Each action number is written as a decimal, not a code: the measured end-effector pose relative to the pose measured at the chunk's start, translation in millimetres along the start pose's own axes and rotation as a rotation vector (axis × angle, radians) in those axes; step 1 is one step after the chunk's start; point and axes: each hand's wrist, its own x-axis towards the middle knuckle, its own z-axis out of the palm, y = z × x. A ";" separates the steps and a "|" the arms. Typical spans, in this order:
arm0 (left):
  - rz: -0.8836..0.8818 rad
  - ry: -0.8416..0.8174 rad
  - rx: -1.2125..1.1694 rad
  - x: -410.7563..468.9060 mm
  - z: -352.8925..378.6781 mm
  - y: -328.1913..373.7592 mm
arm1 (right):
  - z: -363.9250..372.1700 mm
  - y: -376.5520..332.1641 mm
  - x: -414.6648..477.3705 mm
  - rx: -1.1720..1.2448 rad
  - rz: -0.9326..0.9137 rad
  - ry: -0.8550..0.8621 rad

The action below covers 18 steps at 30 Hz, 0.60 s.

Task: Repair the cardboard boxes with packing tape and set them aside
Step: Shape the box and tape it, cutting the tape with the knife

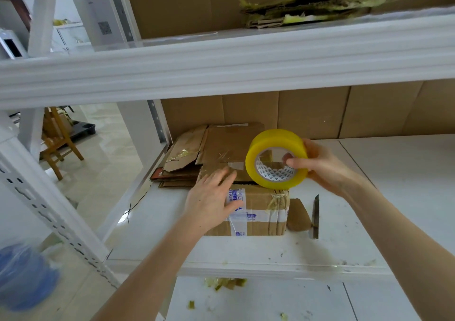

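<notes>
Now: tape roll held over the box

Nearest, in front of and below the cardboard box (261, 212), yellowish tape scraps (225, 283) lie on a lower white surface. The box itself stands on the white shelf (270, 269), a little back from the shelf's front edge, with printed white tape across its front and crumpled clear tape at its right corner.

The left hand (211, 200) lies flat on the box's upper left corner, fingers straight and slightly spread, gripping nothing. Just right of the box a brown cardboard scrap (298, 216) leans, and a dark narrow blade (315, 217) lies beside that.

Above the box's right rear, the right hand (322, 165) grips the yellow tape roll (277, 158), thumb across the core opening and fingers curled round the far side. The roll's lower edge is at the box's top; whether they touch cannot be told.

Behind and left of the box, flattened cardboard pieces (197, 153) are stacked against the brown backing. Far left of the box a wooden chair (59, 145) stands on the floor. High above the box, torn cardboard with tape shreds (307, 7) rests on the upper shelf.
</notes>
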 end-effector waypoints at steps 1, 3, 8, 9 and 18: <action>0.015 -0.013 0.003 -1.1 2.4 -0.3 | 2.3 5.2 -2.0 0.025 0.020 0.008; 0.033 -0.032 0.010 -3.1 5.2 -1.5 | 5.8 12.4 -3.7 0.053 0.055 0.052; 0.052 -0.079 0.008 -3.8 2.7 -5.5 | 12.6 11.8 -5.8 0.068 0.059 0.067; 0.048 -0.089 0.017 -4.9 2.3 -7.0 | 12.9 11.4 -6.9 0.073 0.060 0.053; 0.022 -0.146 -0.008 -2.4 2.3 -7.8 | 6.4 -8.1 -2.1 -0.140 -0.073 0.108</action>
